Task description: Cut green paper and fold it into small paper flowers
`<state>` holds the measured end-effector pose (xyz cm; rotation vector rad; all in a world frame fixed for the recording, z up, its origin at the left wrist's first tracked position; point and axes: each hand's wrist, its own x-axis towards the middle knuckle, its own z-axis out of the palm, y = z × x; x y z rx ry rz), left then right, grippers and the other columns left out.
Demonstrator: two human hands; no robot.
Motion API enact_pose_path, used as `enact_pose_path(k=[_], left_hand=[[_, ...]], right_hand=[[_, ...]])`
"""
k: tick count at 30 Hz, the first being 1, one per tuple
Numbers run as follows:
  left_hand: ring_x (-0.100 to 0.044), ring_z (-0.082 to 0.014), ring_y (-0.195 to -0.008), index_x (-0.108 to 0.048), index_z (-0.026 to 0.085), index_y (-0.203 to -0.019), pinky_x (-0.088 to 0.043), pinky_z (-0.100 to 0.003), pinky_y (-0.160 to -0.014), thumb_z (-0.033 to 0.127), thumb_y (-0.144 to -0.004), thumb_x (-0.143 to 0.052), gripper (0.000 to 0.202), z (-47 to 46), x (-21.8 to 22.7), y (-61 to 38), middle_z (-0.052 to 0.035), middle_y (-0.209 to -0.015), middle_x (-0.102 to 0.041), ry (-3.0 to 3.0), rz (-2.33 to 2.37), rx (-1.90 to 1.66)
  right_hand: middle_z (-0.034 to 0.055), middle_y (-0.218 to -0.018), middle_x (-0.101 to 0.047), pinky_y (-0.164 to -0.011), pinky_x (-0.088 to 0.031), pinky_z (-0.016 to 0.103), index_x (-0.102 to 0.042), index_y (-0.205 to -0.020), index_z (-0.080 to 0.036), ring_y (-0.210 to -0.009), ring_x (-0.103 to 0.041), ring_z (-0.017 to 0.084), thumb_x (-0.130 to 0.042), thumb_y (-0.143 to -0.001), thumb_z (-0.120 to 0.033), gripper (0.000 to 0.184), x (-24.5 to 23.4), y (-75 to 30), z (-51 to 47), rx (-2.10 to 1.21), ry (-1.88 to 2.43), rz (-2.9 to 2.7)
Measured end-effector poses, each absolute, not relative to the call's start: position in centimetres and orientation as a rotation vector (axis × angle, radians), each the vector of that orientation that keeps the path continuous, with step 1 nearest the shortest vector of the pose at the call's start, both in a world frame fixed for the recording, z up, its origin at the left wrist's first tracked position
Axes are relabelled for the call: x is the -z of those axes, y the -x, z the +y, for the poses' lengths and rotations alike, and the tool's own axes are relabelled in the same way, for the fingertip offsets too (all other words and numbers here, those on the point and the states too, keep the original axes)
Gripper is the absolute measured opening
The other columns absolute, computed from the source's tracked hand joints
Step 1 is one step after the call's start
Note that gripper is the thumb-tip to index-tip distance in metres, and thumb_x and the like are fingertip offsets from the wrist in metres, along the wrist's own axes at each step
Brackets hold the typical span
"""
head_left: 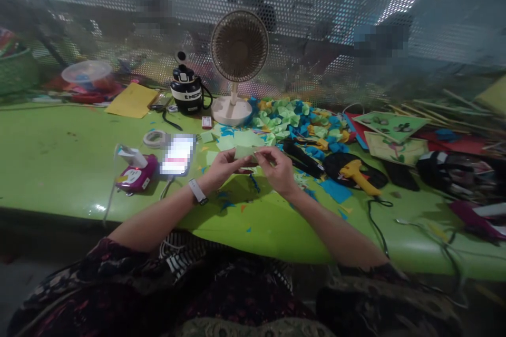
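Observation:
A small piece of light green paper is held up between both hands above the table. My left hand is closed on its left side, with the thumb along the lower edge. At the right end, the fingertips of my right hand pinch the same piece. Just behind the hands lie flat sheets of pale green paper. Beyond them, a heap of folded green, blue and orange paper pieces spreads to the right. Small paper scraps are scattered under my wrists.
A desk fan and a black bottle stand at the back. To the left are a phone, a tape roll and a purple device. A yellow glue gun with a cord lies right, near decorated green paper triangles.

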<state>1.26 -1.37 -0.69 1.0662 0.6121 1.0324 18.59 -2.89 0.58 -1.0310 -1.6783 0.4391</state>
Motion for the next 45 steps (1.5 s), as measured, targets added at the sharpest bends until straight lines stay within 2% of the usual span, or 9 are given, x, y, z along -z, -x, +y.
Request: enact_pose_path(k=[4, 15, 33, 40, 45], left_hand=[[-0.074, -0.0215, -0.086, -0.073, 0.012, -0.095, -0.060, -0.036, -0.080, 0.043, -0.069, -0.085, 0.042, -1.27, 0.80, -1.32, -0.0106, -0.094, -0.077, -1.073, 0.626, -1.029], [-0.074, -0.0199, -0.083, -0.073, 0.011, -0.093, -0.060, -0.034, -0.078, 0.041, -0.067, -0.087, 0.042, -1.33, 0.60, -1.41, -0.0097, -0.091, -0.077, -1.049, 0.631, -1.026], [-0.073, -0.0168, -0.076, -0.074, 0.012, -0.091, -0.060, -0.033, -0.077, 0.044, -0.066, -0.087, 0.042, -1.13, 0.98, -1.63, -0.0069, -0.084, -0.076, -1.060, 0.658, -1.030], [-0.074, -0.0184, -0.078, -0.073, 0.012, -0.091, -0.061, -0.033, -0.078, 0.045, -0.065, -0.087, 0.044, -1.44, 0.50, -1.58, -0.0078, -0.086, -0.077, -1.051, 0.665, -1.050], [-0.074, -0.0196, -0.078, -0.072, 0.011, -0.090, -0.061, -0.035, -0.079, 0.047, -0.066, -0.086, 0.046, -1.26, 0.63, -1.53, -0.0091, -0.085, -0.077, -1.062, 0.677, -1.051]], right_hand=[[0.0029, -0.083, -0.072, -0.074, -0.056, 0.032, -0.065, -0.086, -0.022, -0.076, -0.068, 0.017, -0.059, -0.092, -0.045, 0.025, -0.62, -18.62, -3.02, -0.412, 1.069, -1.684], [0.0030, -0.084, -0.072, -0.072, -0.056, 0.031, -0.066, -0.088, -0.021, -0.075, -0.068, 0.017, -0.061, -0.090, -0.039, 0.018, -0.55, -18.69, -2.92, -0.416, 1.042, -1.685], [0.0030, -0.083, -0.071, -0.072, -0.056, 0.032, -0.064, -0.088, -0.022, -0.074, -0.067, 0.017, -0.061, -0.090, -0.045, 0.023, -0.50, -18.69, -2.82, -0.449, 1.069, -1.672], [0.0037, -0.092, -0.071, -0.070, -0.056, 0.031, -0.061, -0.103, -0.022, -0.075, -0.066, 0.017, -0.066, -0.085, -0.047, 0.030, -0.02, -18.83, -2.61, -0.478, 1.070, -1.634], [0.0014, -0.082, -0.068, -0.067, -0.055, 0.032, -0.058, -0.111, -0.022, -0.069, -0.065, 0.017, -0.066, -0.085, -0.046, 0.036, 0.15, -18.86, -2.60, -0.503, 1.059, -1.667]])
